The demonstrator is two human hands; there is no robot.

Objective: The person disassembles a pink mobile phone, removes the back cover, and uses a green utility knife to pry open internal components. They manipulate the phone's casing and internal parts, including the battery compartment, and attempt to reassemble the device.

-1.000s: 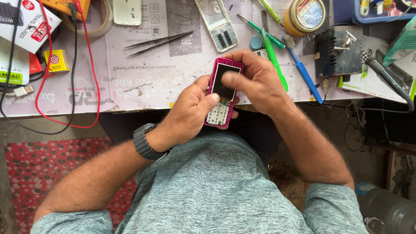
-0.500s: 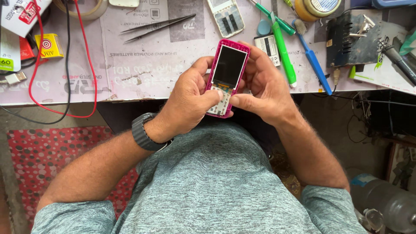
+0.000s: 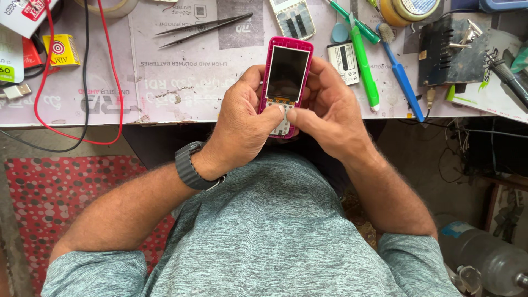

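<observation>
Since the frame a moment back, both thumbs have drawn together over the keypad end of the pink phone [image 3: 286,82], which I see held above the bench [image 3: 181,104] edge, screen up. My left hand [image 3: 242,126] and right hand [image 3: 330,113] are both closed around its lower half, thumbs nearly touching. A slip could drop it into my lap, since only the lower end is gripped (the top pokes free). My thumbs hide the keypad, and the tape roll [image 3: 410,8] is cut off above.
</observation>
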